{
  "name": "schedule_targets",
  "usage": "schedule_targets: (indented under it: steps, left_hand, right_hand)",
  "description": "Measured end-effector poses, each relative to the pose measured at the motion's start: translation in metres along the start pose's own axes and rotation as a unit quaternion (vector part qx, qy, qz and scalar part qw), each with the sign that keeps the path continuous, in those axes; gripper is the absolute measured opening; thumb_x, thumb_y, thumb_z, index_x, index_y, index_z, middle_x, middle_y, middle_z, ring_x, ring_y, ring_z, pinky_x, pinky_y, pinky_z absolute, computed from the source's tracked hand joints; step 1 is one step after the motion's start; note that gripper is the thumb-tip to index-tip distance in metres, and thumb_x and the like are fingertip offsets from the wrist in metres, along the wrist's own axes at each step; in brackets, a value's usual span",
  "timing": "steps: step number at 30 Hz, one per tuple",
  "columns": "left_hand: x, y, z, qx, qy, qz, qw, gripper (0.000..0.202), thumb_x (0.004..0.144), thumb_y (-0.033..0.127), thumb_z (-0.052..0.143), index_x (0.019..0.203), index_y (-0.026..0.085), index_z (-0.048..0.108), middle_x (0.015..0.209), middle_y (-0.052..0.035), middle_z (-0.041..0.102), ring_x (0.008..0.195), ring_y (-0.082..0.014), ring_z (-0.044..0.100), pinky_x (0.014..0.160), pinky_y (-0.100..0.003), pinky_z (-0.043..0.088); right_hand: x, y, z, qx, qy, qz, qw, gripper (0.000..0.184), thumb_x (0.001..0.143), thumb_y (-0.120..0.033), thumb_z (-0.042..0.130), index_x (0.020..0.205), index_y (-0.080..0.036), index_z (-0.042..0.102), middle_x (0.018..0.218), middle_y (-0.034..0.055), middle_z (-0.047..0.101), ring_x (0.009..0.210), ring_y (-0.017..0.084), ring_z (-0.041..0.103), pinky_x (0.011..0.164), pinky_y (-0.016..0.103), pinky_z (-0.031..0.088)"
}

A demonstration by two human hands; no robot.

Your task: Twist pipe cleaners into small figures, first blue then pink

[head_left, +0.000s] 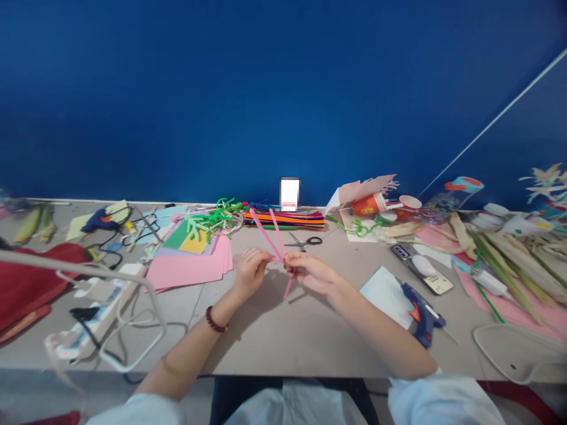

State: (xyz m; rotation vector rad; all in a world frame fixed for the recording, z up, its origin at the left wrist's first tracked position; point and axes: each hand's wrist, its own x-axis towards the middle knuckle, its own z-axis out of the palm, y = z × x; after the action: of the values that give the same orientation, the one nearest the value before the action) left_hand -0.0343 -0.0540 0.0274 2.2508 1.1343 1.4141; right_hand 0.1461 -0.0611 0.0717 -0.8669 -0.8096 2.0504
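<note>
Pink pipe cleaners (264, 232) are crossed between my two hands, above the middle of the table. My left hand (251, 271) pinches one length between thumb and fingertips. Close beside it, my right hand (310, 271) grips the crossing point. Two strands reach up and away from there, and a short end hangs below my right fingers. Beyond my hands lie scissors (303, 241) with black handles. A bundle of orange, purple and black pipe cleaners (287, 221) lies at the back, with twisted green pipe cleaners (217, 218) to its left.
A phone (290, 195) with a lit screen stands against the wall. Pink paper (190, 265) and a power strip (101, 313) lie left. On the right are a blue glue gun (422, 314), a phone with a white mouse (424, 265), a red paper cup (370, 204) and dried husks (509, 260).
</note>
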Motion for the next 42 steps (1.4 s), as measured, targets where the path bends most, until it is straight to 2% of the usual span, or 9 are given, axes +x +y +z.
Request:
schedule_targets:
  steps: [11, 21, 26, 29, 32, 34, 36, 39, 42]
  left_hand:
    - [-0.005, -0.012, 0.003, -0.061, -0.003, -0.127, 0.99, 0.014, 0.08, 0.024, 0.054, 0.079, 0.022, 0.067, 0.068, -0.0032, 0.064, 0.063, -0.0156, 0.058, 0.065, -0.027, 0.043]
    - [-0.002, -0.025, 0.001, -0.054, 0.004, -0.119, 0.991, 0.013, 0.078, 0.021, 0.054, 0.077, 0.022, 0.067, 0.067, -0.0025, 0.064, 0.063, -0.0149, 0.057, 0.066, -0.026, 0.043]
    - [-0.003, -0.03, 0.007, -0.051, 0.026, -0.158, 0.986, 0.014, 0.083, 0.025, 0.052, 0.085, 0.021, 0.065, 0.074, -0.0027, 0.063, 0.067, -0.0139, 0.057, 0.065, -0.025, 0.043]
    - [-0.004, -0.032, 0.013, -0.055, 0.088, -0.196, 0.975, 0.024, 0.081, 0.03, 0.057, 0.103, 0.021, 0.06, 0.096, -0.0055, 0.061, 0.083, -0.0152, 0.057, 0.07, -0.025, 0.045]
    - [-0.004, -0.033, 0.017, -0.084, 0.137, -0.241, 0.957, 0.036, 0.08, 0.029, 0.059, 0.115, 0.024, 0.05, 0.114, -0.0073, 0.053, 0.094, -0.0165, 0.055, 0.073, -0.027, 0.046]
    - [-0.004, -0.034, 0.017, -0.103, 0.165, -0.266, 0.944, 0.032, 0.08, 0.027, 0.058, 0.111, 0.026, 0.05, 0.112, -0.0062, 0.053, 0.092, -0.0156, 0.055, 0.072, -0.027, 0.047]
    - [-0.003, -0.035, 0.016, -0.138, 0.191, -0.285, 0.929, 0.027, 0.079, 0.026, 0.059, 0.105, 0.026, 0.052, 0.103, -0.0045, 0.055, 0.084, -0.0138, 0.056, 0.069, -0.025, 0.047]
    - [-0.001, -0.04, 0.015, -0.251, 0.194, -0.348, 0.882, 0.023, 0.077, 0.027, 0.057, 0.099, 0.023, 0.052, 0.08, 0.0, 0.057, 0.059, -0.0095, 0.054, 0.053, -0.022, 0.044]
    - [0.002, -0.046, 0.014, -0.339, 0.185, -0.437, 0.812, 0.021, 0.076, 0.028, 0.054, 0.095, 0.019, 0.051, 0.066, 0.002, 0.058, 0.048, -0.0093, 0.054, 0.045, -0.019, 0.041]
  right_hand:
    - [-0.001, -0.013, -0.008, 0.019, 0.04, -0.005, 0.999, 0.017, 0.058, -0.016, 0.077, 0.064, -0.015, 0.062, 0.058, -0.0025, 0.051, 0.054, 0.007, 0.043, 0.052, 0.021, 0.035]
    - [-0.005, -0.032, -0.017, 0.031, 0.052, -0.03, 0.998, 0.015, 0.062, -0.017, 0.075, 0.064, -0.015, 0.06, 0.056, -0.0027, 0.049, 0.055, 0.007, 0.042, 0.052, 0.022, 0.033]
    - [-0.003, -0.032, -0.022, -0.044, 0.056, -0.073, 0.995, 0.019, 0.061, -0.024, 0.076, 0.062, -0.015, 0.059, 0.057, -0.0024, 0.05, 0.055, 0.008, 0.042, 0.053, 0.023, 0.034]
    - [0.002, -0.026, -0.023, -0.129, 0.089, -0.146, 0.977, 0.021, 0.063, -0.032, 0.074, 0.064, -0.017, 0.059, 0.059, -0.0025, 0.052, 0.054, 0.009, 0.042, 0.052, 0.024, 0.034]
    - [0.01, -0.011, -0.024, -0.28, 0.146, -0.314, 0.895, 0.02, 0.072, -0.037, 0.069, 0.067, -0.019, 0.06, 0.064, -0.0007, 0.056, 0.061, 0.012, 0.049, 0.059, 0.027, 0.04]
    - [0.016, 0.002, -0.026, -0.433, 0.153, -0.444, 0.769, 0.016, 0.079, -0.032, 0.064, 0.069, -0.019, 0.062, 0.072, 0.0018, 0.06, 0.073, 0.015, 0.053, 0.069, 0.03, 0.041]
    - [0.022, 0.017, -0.032, -0.567, 0.14, -0.531, 0.614, 0.012, 0.085, -0.023, 0.058, 0.075, -0.019, 0.064, 0.08, 0.0036, 0.063, 0.079, 0.015, 0.053, 0.074, 0.031, 0.039]
    - [0.031, 0.035, -0.044, -0.696, 0.085, -0.571, 0.426, 0.014, 0.088, -0.015, 0.053, 0.079, -0.018, 0.063, 0.082, 0.0042, 0.064, 0.08, 0.015, 0.05, 0.074, 0.03, 0.037]
    - [0.037, 0.047, -0.051, -0.756, 0.045, -0.553, 0.347, 0.015, 0.09, -0.012, 0.05, 0.085, -0.016, 0.063, 0.085, 0.0046, 0.063, 0.083, 0.016, 0.047, 0.078, 0.03, 0.035]
